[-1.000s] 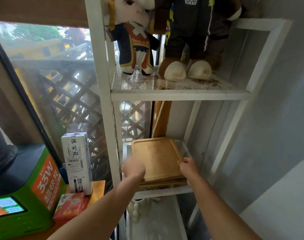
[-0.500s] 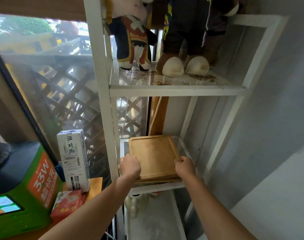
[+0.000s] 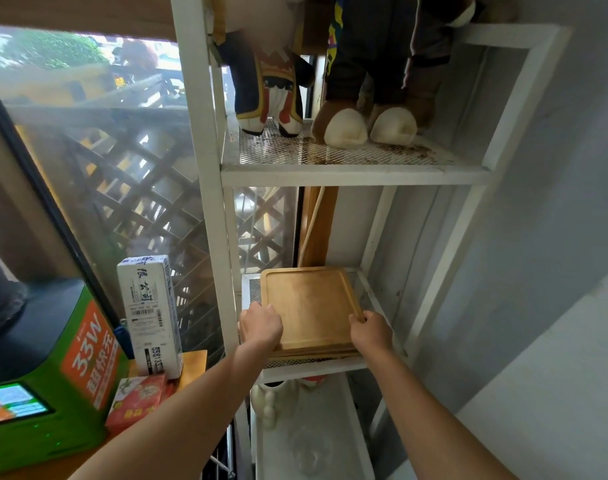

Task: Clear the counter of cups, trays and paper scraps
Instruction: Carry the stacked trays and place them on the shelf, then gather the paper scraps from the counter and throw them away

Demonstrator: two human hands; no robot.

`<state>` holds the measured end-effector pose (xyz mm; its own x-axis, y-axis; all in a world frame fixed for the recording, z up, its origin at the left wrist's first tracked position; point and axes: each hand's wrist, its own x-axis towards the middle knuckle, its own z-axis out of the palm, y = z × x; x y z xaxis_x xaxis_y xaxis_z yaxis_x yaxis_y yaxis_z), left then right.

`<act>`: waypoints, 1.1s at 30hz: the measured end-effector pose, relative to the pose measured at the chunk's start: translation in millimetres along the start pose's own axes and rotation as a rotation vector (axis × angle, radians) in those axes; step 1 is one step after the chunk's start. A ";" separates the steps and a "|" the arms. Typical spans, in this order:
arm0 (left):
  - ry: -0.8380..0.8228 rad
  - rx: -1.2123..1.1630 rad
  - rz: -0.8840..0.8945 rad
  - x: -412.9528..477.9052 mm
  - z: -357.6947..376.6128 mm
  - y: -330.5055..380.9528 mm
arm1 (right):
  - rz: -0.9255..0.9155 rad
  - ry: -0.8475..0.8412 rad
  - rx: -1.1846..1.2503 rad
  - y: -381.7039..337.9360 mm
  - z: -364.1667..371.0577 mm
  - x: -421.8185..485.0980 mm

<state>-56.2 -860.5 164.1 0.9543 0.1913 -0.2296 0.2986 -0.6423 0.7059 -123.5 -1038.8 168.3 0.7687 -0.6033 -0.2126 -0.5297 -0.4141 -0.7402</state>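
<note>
A square wooden tray (image 3: 309, 306) lies on top of a short stack of similar trays on the middle mesh shelf (image 3: 316, 367) of a white metal rack. My left hand (image 3: 261, 323) grips the tray's left edge. My right hand (image 3: 368, 329) grips its right edge near the front corner. Both forearms reach in from below. The stack's lower trays show only as thin edges at the front.
Two plush dolls (image 3: 330, 64) stand on the upper mesh shelf. A wooden board (image 3: 318, 226) leans at the back. A white carton (image 3: 150, 313), a red box (image 3: 136, 400) and a green charging kiosk (image 3: 46, 375) sit on the counter to the left. White items (image 3: 268, 400) rest on the lower shelf.
The tray has slid further back onto the shelf and squared up with the stack. Both hands moved forward with it and still hold its edges.
</note>
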 end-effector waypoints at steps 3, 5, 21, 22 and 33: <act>-0.004 0.027 -0.008 -9.3 -4.2 4.2 | -0.002 -0.019 -0.004 0.0 -7.8 -8.3; -0.029 0.062 -0.017 -23.1 -12.1 9.3 | -0.008 -0.036 -0.014 -0.8 -14.2 -19.5; -0.296 0.422 0.733 -138.3 -167.5 -102.6 | -0.220 -0.092 -0.469 -62.6 23.4 -239.0; -0.281 0.441 0.727 -140.8 -188.8 -128.5 | -0.228 -0.112 -0.485 -66.6 40.6 -260.1; -0.012 0.534 0.417 -156.7 -426.6 -378.6 | -0.625 -0.371 -0.689 -154.2 273.4 -488.9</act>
<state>-313.5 -330.7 218.7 0.9872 -0.1581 -0.0191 -0.1445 -0.9398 0.3097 -319.7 -493.6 212.0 0.9810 0.0599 -0.1843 0.0058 -0.9597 -0.2810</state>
